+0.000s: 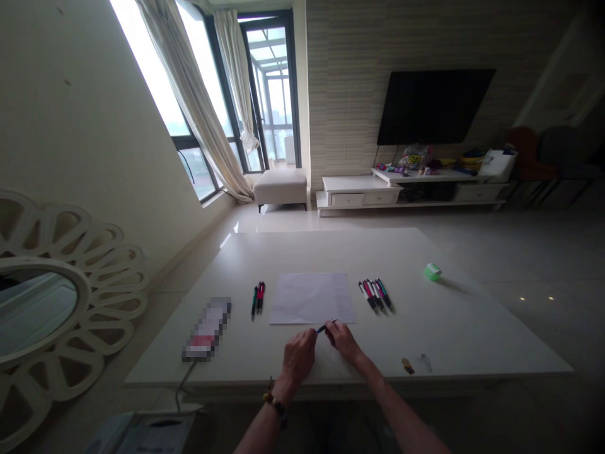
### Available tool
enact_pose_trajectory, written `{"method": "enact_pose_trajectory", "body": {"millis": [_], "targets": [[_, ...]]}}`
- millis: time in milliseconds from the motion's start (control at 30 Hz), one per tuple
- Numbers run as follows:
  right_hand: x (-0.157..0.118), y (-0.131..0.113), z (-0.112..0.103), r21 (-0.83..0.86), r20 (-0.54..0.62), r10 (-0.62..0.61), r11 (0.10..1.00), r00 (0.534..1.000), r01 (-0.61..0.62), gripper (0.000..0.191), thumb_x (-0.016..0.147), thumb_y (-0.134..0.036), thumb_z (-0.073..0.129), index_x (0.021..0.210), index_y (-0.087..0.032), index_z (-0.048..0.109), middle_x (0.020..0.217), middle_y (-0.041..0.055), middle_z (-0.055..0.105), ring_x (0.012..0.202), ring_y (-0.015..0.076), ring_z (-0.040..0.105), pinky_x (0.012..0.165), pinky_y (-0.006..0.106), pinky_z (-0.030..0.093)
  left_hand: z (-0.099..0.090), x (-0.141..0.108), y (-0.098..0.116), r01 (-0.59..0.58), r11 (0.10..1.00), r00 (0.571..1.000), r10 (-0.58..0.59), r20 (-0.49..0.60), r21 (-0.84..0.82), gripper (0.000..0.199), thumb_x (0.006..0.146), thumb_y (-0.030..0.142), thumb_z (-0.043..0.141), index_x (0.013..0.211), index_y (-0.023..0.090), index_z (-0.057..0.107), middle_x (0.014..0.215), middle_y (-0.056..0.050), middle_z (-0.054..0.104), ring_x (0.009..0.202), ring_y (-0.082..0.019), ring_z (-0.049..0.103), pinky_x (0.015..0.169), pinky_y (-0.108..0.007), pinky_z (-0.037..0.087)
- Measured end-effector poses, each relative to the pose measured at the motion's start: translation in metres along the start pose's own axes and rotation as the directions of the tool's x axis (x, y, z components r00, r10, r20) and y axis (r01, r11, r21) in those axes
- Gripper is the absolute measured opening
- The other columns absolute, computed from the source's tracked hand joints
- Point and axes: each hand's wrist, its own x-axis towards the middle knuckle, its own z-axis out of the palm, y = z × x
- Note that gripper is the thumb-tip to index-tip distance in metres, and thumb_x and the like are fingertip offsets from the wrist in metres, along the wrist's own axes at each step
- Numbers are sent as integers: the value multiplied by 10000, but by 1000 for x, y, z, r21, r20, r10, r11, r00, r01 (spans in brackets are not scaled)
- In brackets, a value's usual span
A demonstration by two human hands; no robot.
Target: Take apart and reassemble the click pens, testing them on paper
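Left hand (299, 354) and right hand (343, 341) both pinch a dark pen (321, 329); a slackened grip could let it drop onto the bench (466, 331) beneath them.

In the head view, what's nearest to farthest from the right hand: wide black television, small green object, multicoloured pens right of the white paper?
1. Multicoloured pens: ahead, slightly right.
2. Green object: farther ahead and right.
3. Black television: on the far wall.
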Motion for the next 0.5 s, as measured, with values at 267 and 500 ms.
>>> {"method": "enact_pose_trajectory", "body": {"millis": [267, 500], "targets": [[5, -9, -26, -28, 115, -20, 999, 993, 23, 433, 709, -573, 546, 706, -140, 562, 509, -26, 551, 383, 79, 453, 365, 188, 296, -6, 4, 5, -55, 992, 993, 66, -100, 110, 194, 906, 190, 334, 842, 210, 516, 793, -22, 584, 745, -156, 520, 690, -285, 305], [6, -12, -34, -110, 211, -14, 993, 977, 38, 394, 701, -524, 579, 730, -132, 595, 534, 4, 610, 409, 92, 514, 388, 189, 352, 0, 4, 1, -74, 987, 988, 92, -123, 146, 157, 892, 188, 386, 851, 218, 535, 796, -3, 574, 722, -140, 500, 683, -279, 300]]}}
